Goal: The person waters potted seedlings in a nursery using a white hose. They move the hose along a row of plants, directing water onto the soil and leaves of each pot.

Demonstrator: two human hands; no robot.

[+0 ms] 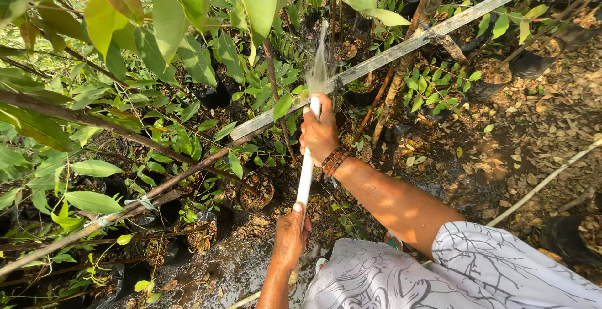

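Note:
A white hose pipe point(306, 174) runs up the middle of the view, and water sprays point(320, 58) from its far end toward the plants. My right hand point(318, 134) grips the pipe near its tip and wears beaded bracelets at the wrist. My left hand point(290, 237) holds the pipe lower down, thumb pressed along it. Young saplings in black grow bags point(257, 191) stand packed together just beyond and to the left of both hands.
A grey horizontal rail point(401, 48) crosses from centre to upper right, with a rough wooden post point(414, 39) beside it. Thin branches point(125, 202) slant across the left. Wet soil and dry leaves point(520, 139) cover the ground on the right. More bagged plants point(495, 70) stand behind the rail.

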